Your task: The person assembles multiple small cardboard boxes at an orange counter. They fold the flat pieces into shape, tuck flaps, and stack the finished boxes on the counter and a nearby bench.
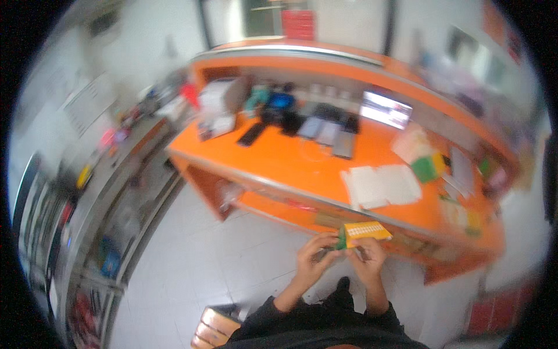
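Nearest, between dark sleeves (273, 310) and above a black shoe (343, 284), the person's two hands come close together, each pinched on a small yellow-and-green packet (369, 231). The left hand (314, 256) has thumb and fingers closed about its green end; the right hand (368, 259) grips the lower edge of the yellow part. Blur leaves it unclear whether this is a thin carton or a folded card.

The likeliest trouble is a slip: only fingertips seem to bear the packet, and nothing supports it from beneath, so a loosened pinch could drop it to the pale tiled floor (197, 250). If it is a carton, hands pulling unevenly could crease or tear the green end, and any loose contents might spill.

The packet lies just beyond the fingertips, its green end toward the left hand and its yellow face reaching out past the right. In this view its far edge comes near the front of the orange desk (290, 161), where a knock seems possible.

Farther off, an open notebook (382, 186) lies on the desk, with another green-and-yellow packet (427, 167) to its right and a lit screen (386, 109) behind.
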Available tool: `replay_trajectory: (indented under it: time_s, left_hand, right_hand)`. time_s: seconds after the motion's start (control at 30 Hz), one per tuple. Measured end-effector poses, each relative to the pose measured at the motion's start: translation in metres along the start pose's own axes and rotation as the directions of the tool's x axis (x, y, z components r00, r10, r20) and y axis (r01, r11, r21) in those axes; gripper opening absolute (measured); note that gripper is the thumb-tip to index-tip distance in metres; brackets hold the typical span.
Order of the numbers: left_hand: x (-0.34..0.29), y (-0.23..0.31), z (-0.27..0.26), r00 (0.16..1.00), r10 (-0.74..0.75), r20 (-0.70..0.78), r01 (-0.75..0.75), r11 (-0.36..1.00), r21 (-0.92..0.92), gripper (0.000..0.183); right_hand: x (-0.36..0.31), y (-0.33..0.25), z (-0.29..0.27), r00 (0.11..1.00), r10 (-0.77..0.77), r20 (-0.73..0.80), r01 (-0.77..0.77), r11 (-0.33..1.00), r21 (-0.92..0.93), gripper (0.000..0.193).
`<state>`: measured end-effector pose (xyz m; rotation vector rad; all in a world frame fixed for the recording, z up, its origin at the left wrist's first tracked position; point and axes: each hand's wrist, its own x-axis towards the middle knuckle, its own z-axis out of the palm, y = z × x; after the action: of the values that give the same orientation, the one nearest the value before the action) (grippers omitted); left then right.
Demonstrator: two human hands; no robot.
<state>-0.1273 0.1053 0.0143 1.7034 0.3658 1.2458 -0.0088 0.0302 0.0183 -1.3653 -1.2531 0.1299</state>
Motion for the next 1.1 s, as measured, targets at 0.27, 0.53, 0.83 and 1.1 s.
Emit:
replay_trajectory:
  time_s: [0.27, 0.53, 0.83, 1.1]
  left_hand:
    - [-0.019, 0.03, -0.057, 0.965, -0.052, -0.258, 0.109, 0.972, 0.209, 0.018]
    - [-0.055, 0.054, -0.077, 0.807, 0.085, -0.584, 0.205, 0.887, 0.413, 0.009]
    - [-0.075, 0.065, -0.084, 0.699, 0.226, -0.679, 0.234, 0.824, 0.516, 0.01]
    - [-0.089, 0.079, -0.088, 0.54, 0.281, -0.793, 0.276, 0.831, 0.483, 0.009]
  right_hand:
    - [0.004, 0.012, 0.071, 0.983, -0.071, 0.171, 0.001, 0.927, 0.375, 0.023]
    - [0.005, -0.007, 0.131, 0.857, 0.019, 0.514, -0.447, 0.523, 0.726, 0.024]
    - [0.0, -0.03, 0.157, 0.861, -0.073, 0.504, -0.417, 0.465, 0.781, 0.015]
    - [-0.011, -0.024, 0.181, 0.811, -0.248, 0.529, -0.267, 0.648, 0.713, 0.022]
